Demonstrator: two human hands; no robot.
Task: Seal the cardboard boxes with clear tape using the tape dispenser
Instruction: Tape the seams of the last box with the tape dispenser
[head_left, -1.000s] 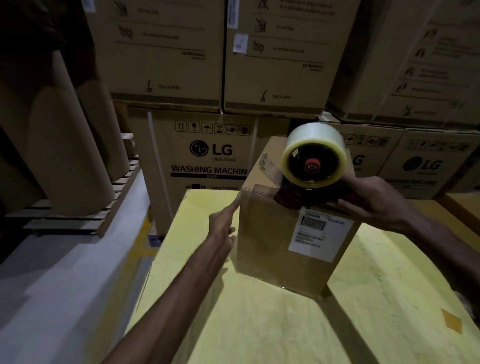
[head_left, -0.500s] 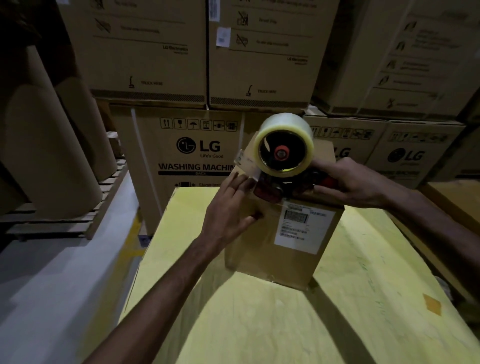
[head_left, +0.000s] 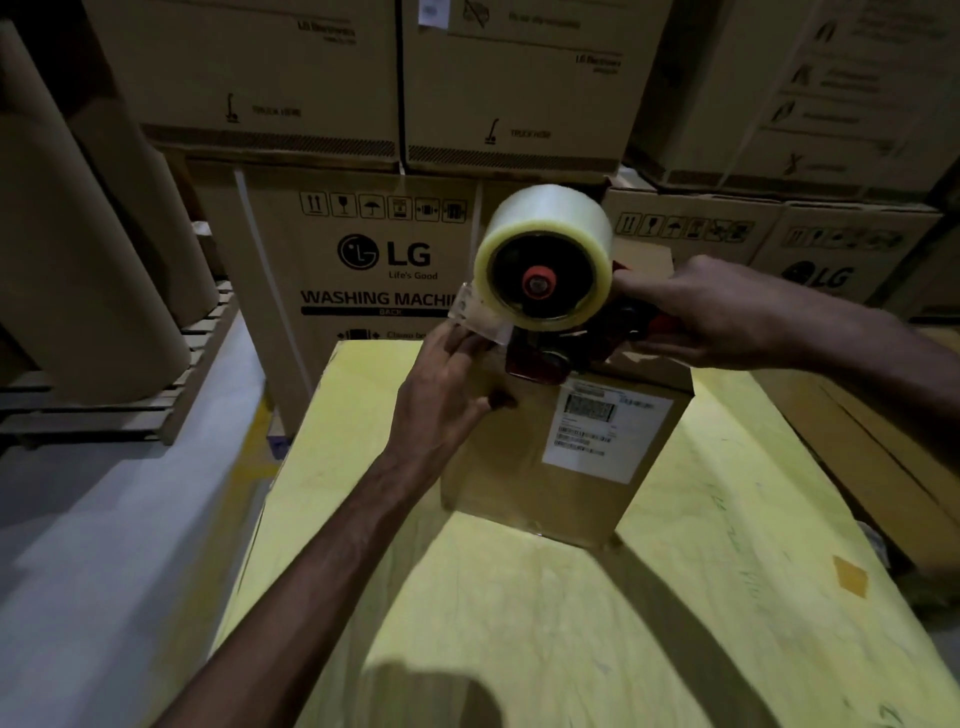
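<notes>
The right hand (head_left: 727, 312) grips the handle of the red tape dispenser (head_left: 550, 358). The left hand (head_left: 447, 395) clasps the top left corner of the cardboard box (head_left: 519, 478), its fingers on the loose tape end (head_left: 475, 317) and its thumb on the near face. A second ago that left hand only pointed at the box's left edge. It has since closed in on the corner, so the strip's start appears to be getting pinned down before a pull across the top. The seal itself is not yet run. The box stands near the far edge of the yellow surface (head_left: 519, 623), with the dispenser resting on its top. The carton behind (head_left: 363, 260) reads "LG", "Life's Good" and "WASHING MACHIN", cut off by the clear tape roll (head_left: 543, 260), with "BACK" beneath. The box's white label (head_left: 605, 426) carries barcodes, but its print is too small to read.
</notes>
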